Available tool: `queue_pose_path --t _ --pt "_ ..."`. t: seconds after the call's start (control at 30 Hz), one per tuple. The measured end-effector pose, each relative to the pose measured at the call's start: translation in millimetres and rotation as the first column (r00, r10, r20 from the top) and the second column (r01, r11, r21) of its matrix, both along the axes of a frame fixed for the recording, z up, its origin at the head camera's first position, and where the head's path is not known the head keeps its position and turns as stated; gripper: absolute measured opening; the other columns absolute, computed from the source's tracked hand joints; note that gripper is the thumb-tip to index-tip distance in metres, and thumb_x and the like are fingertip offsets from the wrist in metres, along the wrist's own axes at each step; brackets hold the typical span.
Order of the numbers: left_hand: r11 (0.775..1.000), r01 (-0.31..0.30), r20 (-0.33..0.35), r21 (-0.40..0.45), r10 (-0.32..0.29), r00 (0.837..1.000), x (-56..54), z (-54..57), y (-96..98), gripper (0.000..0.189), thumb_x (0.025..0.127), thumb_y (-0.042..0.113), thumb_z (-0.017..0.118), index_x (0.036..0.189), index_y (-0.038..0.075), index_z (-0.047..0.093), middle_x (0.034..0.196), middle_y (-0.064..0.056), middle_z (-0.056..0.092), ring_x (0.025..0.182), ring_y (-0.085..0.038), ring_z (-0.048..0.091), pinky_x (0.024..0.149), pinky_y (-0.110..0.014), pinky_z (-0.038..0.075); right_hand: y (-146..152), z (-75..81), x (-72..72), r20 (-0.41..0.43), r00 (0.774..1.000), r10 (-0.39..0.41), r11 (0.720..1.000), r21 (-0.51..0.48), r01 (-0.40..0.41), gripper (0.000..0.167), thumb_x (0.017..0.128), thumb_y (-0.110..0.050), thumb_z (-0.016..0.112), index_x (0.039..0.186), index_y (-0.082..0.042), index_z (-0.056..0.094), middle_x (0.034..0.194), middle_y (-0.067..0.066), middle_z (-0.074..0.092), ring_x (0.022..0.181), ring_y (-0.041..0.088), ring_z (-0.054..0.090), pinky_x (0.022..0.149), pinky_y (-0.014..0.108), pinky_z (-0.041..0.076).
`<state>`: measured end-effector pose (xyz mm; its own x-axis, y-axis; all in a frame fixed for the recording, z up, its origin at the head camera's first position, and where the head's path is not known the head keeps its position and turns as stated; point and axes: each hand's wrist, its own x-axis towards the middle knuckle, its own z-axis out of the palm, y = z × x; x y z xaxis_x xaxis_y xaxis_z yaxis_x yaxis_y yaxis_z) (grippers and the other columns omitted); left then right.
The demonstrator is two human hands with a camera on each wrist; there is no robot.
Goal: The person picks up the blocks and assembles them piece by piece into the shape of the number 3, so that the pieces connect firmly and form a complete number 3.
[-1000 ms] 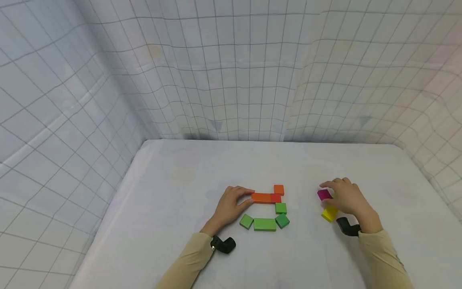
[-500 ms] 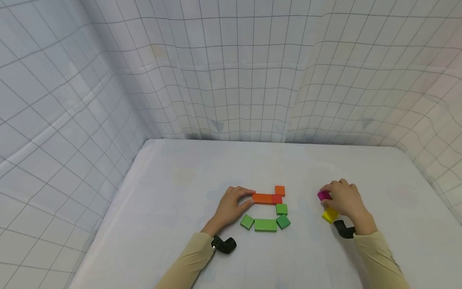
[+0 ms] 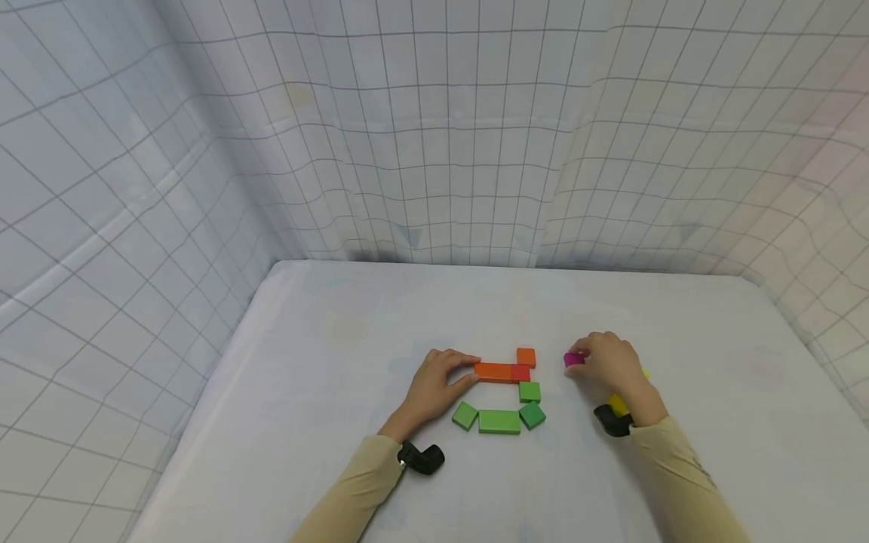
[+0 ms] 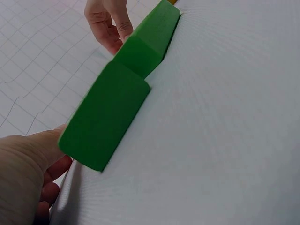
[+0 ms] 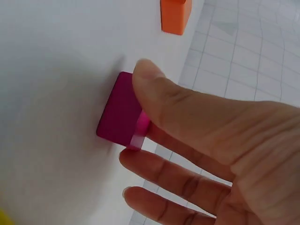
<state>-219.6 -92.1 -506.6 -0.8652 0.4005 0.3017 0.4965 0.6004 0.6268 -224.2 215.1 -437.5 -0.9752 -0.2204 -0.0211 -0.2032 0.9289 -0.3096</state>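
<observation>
My right hand (image 3: 613,367) pinches a small magenta block (image 5: 117,110) between thumb and fingers, right of the arranged blocks. Its last fingers spread out below the block in the right wrist view. My left hand (image 3: 429,386) holds the left end of a long orange block (image 3: 493,372), thumb on the near side and fingertips on the far side. A red block (image 3: 520,373) continues that row, with an orange square block (image 3: 526,357) behind its right end. In the left wrist view, green blocks hide the left fingertips.
In front of the orange row lie a long green block (image 3: 499,422), a tilted green block (image 3: 465,415) on its left and two more green blocks on its right. Yellow blocks (image 3: 618,405) sit partly hidden under the right wrist. Gridded white cloth (image 3: 434,136) hangs behind the table.
The right hand has closed on the magenta block and carried it left, away from the yellow blocks. The left hand stays at the orange block's end.
</observation>
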Motion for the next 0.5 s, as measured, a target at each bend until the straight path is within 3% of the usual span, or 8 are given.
queue_pose_path --t 0.3,0.5 --pt "1.000 0.006 0.003 0.003 -0.006 1.000 -1.5 -2.0 1.2 0.031 0.090 0.033 0.066 0.118 0.020 0.068 0.113 0.008 0.064 0.096 -0.013 0.048 0.084 -0.033 0.040 -5.5 -1.5 2.9 0.079 0.997 0.001 0.999 -0.047 0.002 0.036 0.083 -0.021 0.075 0.109 0.004 0.069 0.094 0.015 0.063 0.084 0.029 0.055 0.076 0.044 0.049" --pt "1.000 0.001 0.003 0.003 -0.001 1.000 -1.2 -2.3 0.6 0.031 0.090 0.034 0.066 0.118 0.020 0.068 0.112 0.008 0.064 0.096 -0.013 0.048 0.084 -0.033 0.040 -2.6 -2.2 -1.6 0.169 0.985 -0.039 0.982 -0.174 0.069 0.025 0.088 -0.014 0.068 0.108 0.002 0.069 0.096 0.014 0.064 0.081 0.027 0.056 0.074 0.043 0.049"
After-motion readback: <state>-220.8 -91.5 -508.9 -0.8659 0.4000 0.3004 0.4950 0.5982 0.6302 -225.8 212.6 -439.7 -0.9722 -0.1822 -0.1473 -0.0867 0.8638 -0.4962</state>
